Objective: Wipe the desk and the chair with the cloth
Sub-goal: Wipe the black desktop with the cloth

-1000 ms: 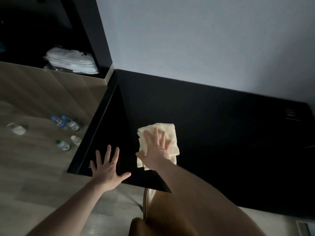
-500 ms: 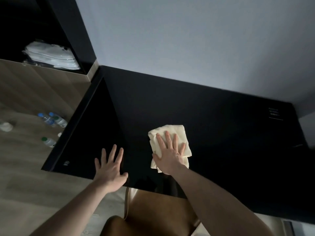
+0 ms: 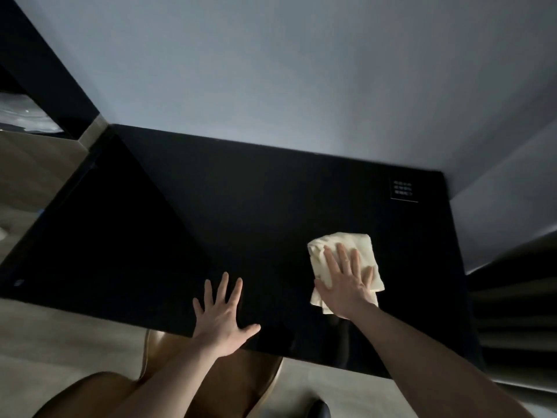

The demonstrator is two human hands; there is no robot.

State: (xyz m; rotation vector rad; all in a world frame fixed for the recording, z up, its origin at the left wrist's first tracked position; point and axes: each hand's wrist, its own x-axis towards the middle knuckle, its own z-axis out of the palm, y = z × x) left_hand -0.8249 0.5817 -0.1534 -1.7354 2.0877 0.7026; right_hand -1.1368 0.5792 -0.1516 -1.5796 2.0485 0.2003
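Observation:
A glossy black desk (image 3: 256, 212) fills the middle of the view, set against a pale wall. A crumpled cream cloth (image 3: 358, 245) lies on the desk's right half near the front edge. My right hand (image 3: 346, 282) presses flat on the cloth with fingers spread, covering its lower part. My left hand (image 3: 220, 315) rests flat on the desk's front edge, fingers apart, holding nothing. A brown chair (image 3: 262, 378) shows below the front edge, partly hidden by my forearms.
A small white-printed label (image 3: 403, 188) sits at the desk's back right corner. A dark shelf post (image 3: 51, 73) rises at the left, with white packets (image 3: 24, 116) behind it. Wooden floor (image 3: 33, 167) lies left of the desk. Dark slatted furniture (image 3: 512, 303) stands at the right.
My right hand has slid the cloth rightward across the desk, from left of centre to the right half. My left hand stays flat at the front edge. The view has shifted right.

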